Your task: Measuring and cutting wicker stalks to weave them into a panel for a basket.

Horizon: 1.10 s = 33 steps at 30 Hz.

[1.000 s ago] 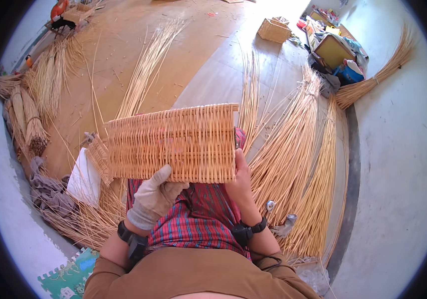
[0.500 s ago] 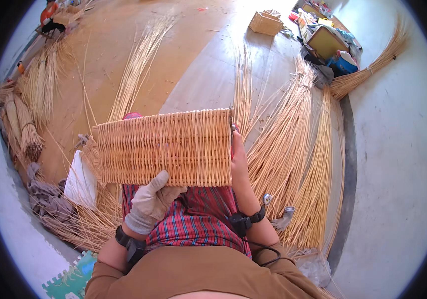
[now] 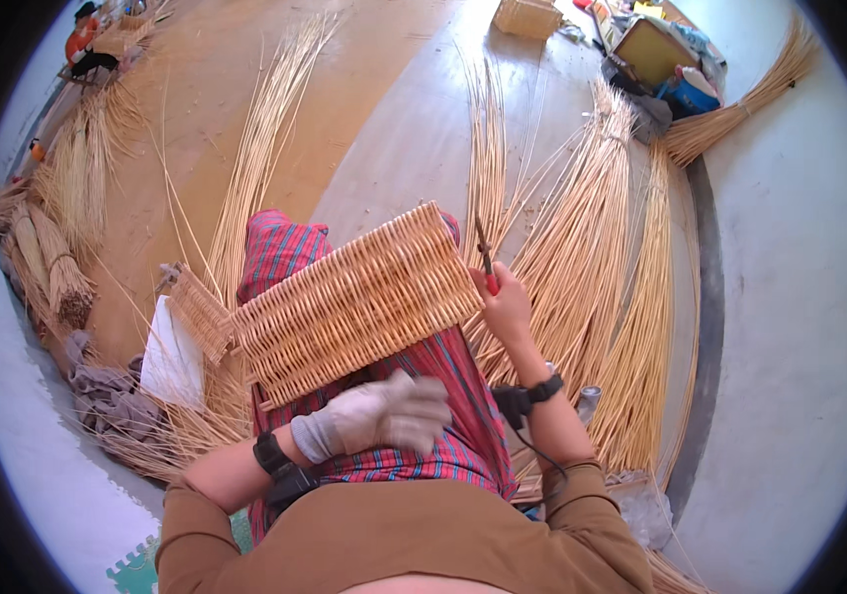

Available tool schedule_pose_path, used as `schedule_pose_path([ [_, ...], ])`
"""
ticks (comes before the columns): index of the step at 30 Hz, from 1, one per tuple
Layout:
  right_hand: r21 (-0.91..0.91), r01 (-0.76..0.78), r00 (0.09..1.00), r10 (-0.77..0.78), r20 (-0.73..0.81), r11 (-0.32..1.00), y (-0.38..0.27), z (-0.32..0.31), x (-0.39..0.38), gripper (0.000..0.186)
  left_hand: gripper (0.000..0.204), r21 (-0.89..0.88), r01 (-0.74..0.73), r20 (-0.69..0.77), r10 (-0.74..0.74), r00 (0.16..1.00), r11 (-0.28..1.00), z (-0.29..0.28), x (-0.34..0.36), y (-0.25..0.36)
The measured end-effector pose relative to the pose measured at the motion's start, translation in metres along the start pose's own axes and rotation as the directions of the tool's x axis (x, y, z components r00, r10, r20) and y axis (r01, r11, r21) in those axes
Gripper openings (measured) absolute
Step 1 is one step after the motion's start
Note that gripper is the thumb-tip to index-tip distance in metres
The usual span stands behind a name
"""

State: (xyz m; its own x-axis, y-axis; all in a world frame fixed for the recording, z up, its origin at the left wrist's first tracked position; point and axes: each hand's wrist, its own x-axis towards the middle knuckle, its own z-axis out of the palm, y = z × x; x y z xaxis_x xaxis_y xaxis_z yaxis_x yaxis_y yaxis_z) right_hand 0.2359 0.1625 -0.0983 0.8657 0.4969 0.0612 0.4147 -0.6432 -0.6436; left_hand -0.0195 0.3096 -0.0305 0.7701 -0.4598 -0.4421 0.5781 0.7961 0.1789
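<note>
A rectangular panel of woven wicker (image 3: 359, 302) lies tilted across my lap, its right end higher than its left. My right hand (image 3: 505, 307) is bare and closed around red-handled shears (image 3: 489, 267), their dark blades pointing up and away from me. That hand is beside the panel's right end; whether it also touches the weave I cannot tell. In a pale work glove, my left hand (image 3: 389, 414) is just below the panel's near edge, fingers stretched out and blurred by motion, with nothing visible in it.
A smaller woven piece (image 3: 202, 312) adjoins the panel's left end. Long cane bundles (image 3: 572, 238) spread over the floor at right, with more bundles (image 3: 57, 257) along the left wall. A white sheet (image 3: 172, 354) lies left of my legs. Another person (image 3: 87, 45) sits far left.
The panel has dropped lower onto my lap and tilted, right end up. My left hand has let go of its near edge and moved right. The shears in my right hand now show clearly.
</note>
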Motion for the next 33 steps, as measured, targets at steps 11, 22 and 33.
schedule_pose_path([
  [11, 0.679, -0.382, 0.922, 0.213, 0.323, 0.626, 0.022, 0.02, -0.073, 0.032, 0.069, 0.489, 0.004, 0.627, 0.354, 0.694, -0.872, 0.05, 0.077, 0.128],
  [22, 0.348, -0.14, 0.972, 0.06, 0.228, 0.927, -0.024, -0.025, -0.067, 0.043, 0.051, 0.576, 0.186, 0.576, 0.557, 0.599, -0.796, 0.048, 0.082, 0.139],
  [33, 0.26, -0.064, 0.942, -0.028, 0.336, 0.964, -0.021, -0.023, -0.048, 0.053, 0.038, 0.612, 0.165, 0.566, 0.575, 0.59, -0.773, 0.038, 0.085, 0.147],
])
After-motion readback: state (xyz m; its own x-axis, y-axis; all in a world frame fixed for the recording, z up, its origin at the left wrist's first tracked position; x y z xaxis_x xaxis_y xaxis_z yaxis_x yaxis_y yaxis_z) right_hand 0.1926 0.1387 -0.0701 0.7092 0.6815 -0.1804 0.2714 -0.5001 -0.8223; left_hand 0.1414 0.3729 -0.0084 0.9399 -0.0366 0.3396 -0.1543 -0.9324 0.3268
